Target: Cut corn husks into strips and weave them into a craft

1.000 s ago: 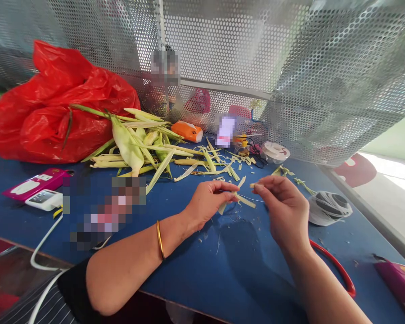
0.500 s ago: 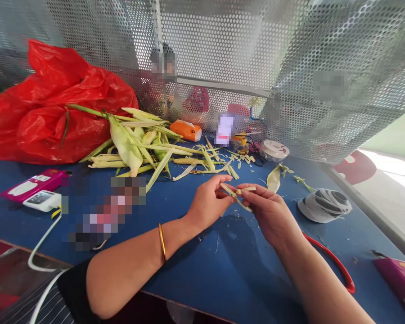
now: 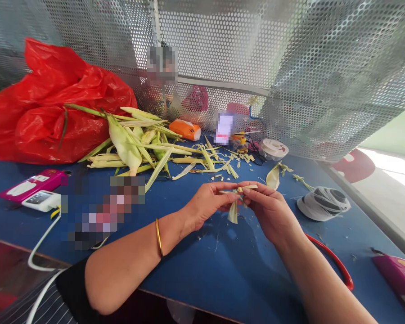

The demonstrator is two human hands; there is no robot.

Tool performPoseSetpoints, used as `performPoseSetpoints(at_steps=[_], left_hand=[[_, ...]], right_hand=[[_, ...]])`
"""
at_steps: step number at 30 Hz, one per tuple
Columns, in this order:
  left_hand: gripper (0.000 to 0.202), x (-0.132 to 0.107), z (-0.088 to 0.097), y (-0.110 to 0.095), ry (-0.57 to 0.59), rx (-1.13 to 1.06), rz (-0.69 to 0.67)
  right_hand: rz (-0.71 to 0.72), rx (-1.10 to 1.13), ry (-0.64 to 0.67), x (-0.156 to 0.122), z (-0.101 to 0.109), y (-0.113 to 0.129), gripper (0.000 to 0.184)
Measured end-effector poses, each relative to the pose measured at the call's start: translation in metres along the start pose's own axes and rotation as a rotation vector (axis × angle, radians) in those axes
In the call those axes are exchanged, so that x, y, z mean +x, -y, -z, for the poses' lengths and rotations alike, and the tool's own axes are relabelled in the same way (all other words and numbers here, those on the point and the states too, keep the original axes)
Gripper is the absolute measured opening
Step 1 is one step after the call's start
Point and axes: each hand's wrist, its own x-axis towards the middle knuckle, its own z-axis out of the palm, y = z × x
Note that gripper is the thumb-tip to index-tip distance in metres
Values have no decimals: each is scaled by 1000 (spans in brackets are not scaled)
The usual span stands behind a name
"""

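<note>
My left hand (image 3: 207,202) and my right hand (image 3: 268,209) meet over the blue table (image 3: 195,270), fingertips pinched together on a small folded strip of pale green leaf (image 3: 234,208). One end of the strip hangs down between the hands. A gold bangle sits on my left wrist. Behind the hands lies a pile of long green and yellow leaves and cut strips (image 3: 145,144).
A red plastic bag (image 3: 54,103) fills the back left. A pink case and a white device (image 3: 37,189) lie at the left. A spool of white thread (image 3: 324,204), a white round tin (image 3: 273,148), an orange object (image 3: 185,129), a red loop (image 3: 337,265), a perforated metal screen behind.
My hands, apart a second ago with a thin thread stretched between them, have come together on the leaf strip. The strip's loose end now hangs downward.
</note>
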Motion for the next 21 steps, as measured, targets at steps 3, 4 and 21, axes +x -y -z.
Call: performPoseSetpoints(at_steps=[3,4,21], left_hand=[[30,1,0,2,-28,-27,12],[28,2,0,3,-50,-34,14],[21,0,-1,-1,-43,-129,-37]], right_hand=[[-9,16,-20,0,-1,-1,27],[7,13,-54,1,-1,-2,30],[453,-566,-253,-3,-6,-12,11]])
